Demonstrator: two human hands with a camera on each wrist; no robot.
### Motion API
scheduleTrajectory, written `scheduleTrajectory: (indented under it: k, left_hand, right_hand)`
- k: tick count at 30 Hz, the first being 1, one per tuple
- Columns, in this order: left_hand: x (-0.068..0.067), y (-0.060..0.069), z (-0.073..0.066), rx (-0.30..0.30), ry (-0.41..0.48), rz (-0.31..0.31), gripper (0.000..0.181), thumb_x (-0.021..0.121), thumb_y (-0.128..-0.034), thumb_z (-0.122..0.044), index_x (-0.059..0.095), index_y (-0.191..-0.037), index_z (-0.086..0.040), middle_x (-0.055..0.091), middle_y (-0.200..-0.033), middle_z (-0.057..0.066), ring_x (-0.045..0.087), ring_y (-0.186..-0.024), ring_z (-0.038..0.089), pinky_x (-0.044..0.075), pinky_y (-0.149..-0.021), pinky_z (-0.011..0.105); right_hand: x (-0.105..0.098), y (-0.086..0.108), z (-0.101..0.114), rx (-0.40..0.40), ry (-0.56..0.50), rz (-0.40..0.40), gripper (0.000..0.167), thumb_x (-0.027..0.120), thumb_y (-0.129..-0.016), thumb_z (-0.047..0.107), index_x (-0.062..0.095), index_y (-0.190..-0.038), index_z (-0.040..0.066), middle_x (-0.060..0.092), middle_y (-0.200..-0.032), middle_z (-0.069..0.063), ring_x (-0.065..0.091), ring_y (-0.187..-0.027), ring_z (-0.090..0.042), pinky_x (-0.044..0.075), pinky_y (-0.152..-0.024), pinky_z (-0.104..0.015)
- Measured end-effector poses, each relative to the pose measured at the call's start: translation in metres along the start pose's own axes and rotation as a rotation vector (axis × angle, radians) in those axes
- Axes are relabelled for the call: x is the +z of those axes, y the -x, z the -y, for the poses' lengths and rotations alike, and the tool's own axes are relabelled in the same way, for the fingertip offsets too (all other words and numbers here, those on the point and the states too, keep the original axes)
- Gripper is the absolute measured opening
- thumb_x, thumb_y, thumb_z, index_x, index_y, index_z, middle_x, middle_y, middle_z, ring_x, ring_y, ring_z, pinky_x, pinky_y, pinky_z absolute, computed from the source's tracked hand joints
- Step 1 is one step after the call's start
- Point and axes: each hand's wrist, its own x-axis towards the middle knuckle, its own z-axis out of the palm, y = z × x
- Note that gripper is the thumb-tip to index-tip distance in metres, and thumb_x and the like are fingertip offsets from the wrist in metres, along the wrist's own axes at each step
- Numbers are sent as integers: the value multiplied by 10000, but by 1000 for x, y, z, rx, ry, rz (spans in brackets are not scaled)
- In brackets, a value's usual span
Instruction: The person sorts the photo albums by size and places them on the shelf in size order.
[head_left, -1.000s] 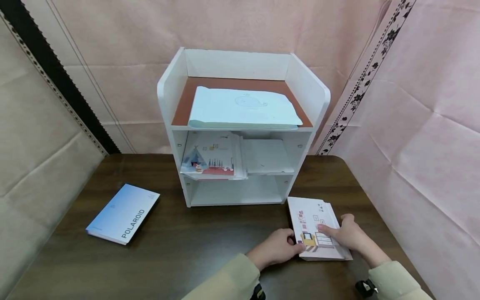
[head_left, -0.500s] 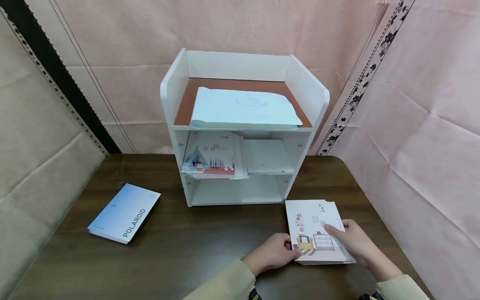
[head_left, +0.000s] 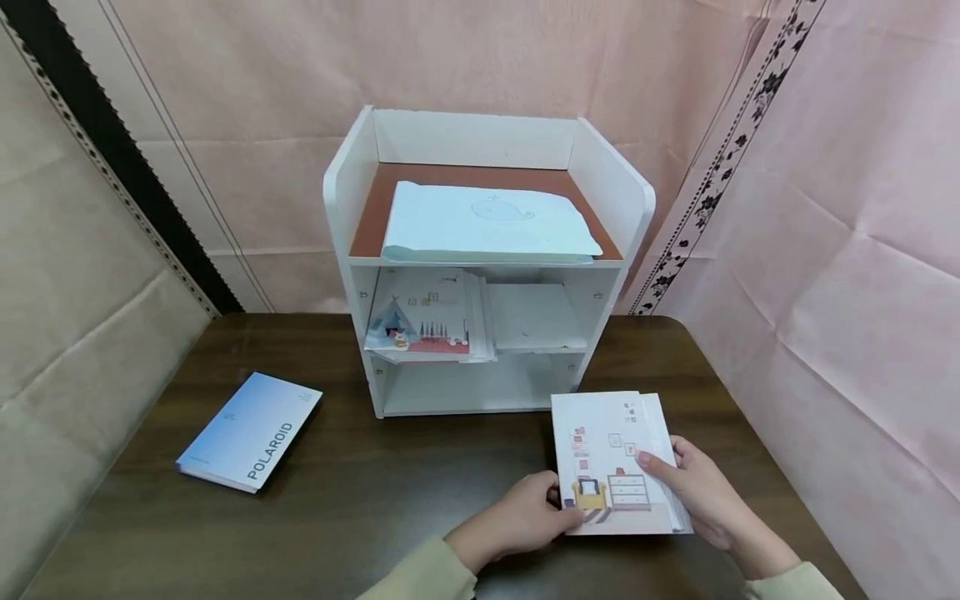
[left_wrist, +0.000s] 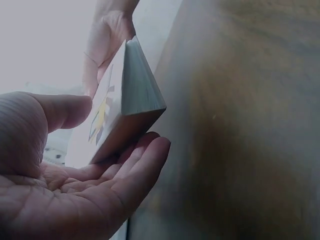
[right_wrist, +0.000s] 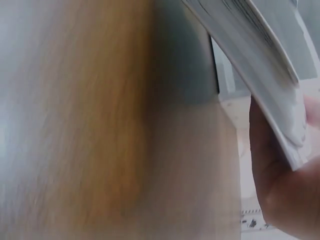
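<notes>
Both hands grip a white notebook [head_left: 611, 450] with a printed cover of a yellow armchair and a chest of drawers. My left hand [head_left: 517, 517] holds its lower left corner, thumb on the cover; in the left wrist view the fingers [left_wrist: 142, 167] lie beneath the notebook [left_wrist: 142, 85]. On the opposite side, my right hand [head_left: 701, 496] has its thumb over the cover and its fingers behind. Page edges of the notebook [right_wrist: 260, 70] show in the right wrist view, raised off the table. Part of its underside is hidden.
A white shelf unit [head_left: 637, 196] stands at the table's back. It bears pale blue paper [head_left: 487, 221] with a whale drawing on top, illustrated booklets [head_left: 431, 317] and a white one [head_left: 534, 317] below. A blue POLAROID book [head_left: 251, 429] lies left on the brown table [head_left: 337, 500].
The notebook has moved left and slightly up from the table, its cover turning more toward the head camera. Both hands have moved with it, keeping hold.
</notes>
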Motion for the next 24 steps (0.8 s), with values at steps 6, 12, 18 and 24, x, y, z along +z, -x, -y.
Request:
scheduleTrajectory:
  k: [6, 12, 18, 24]
  left_hand:
    - [-19, 14, 0, 38, 41, -17, 277, 711, -891, -178, 599, -1119, -69, 598, -920, -4, 599, -763, 118, 500, -593, 285]
    - [-30, 24, 0, 67, 114, -24, 334, 697, -905, -153, 565, -1200, -69, 598, -954, 11, 618, -811, 131, 518, -629, 284]
    - [-36, 27, 0, 130, 171, -40, 392, 673, -920, -148, 534, -1284, -104, 647, -1007, -26, 640, -844, 114, 526, -657, 259]
    - [-38, 27, 4, 186, 173, -85, 392, 681, -912, -166, 529, -1273, -160, 662, -1031, -70, 640, -876, 93, 523, -726, 242]
  right_hand:
    - [18, 2, 10, -56, -13, 35, 619, 673, -923, 298, 325, -1362, 35, 655, -1133, -177, 669, -947, -362, 566, -734, -492]
    - [33, 2, 18, -99, -56, 58, 571, 667, -932, 245, 336, -1352, 45, 669, -1102, -162, 675, -923, -359, 566, -722, -500]
    - [46, -2, 27, -148, -75, 78, 514, 659, -937, 228, 363, -1328, 74, 682, -1077, -142, 682, -896, -358, 568, -706, -501]
    - [57, -7, 33, -178, -72, 99, 514, 661, -936, 233, 372, -1333, 81, 683, -1089, -134, 683, -903, -349, 570, -713, -490]
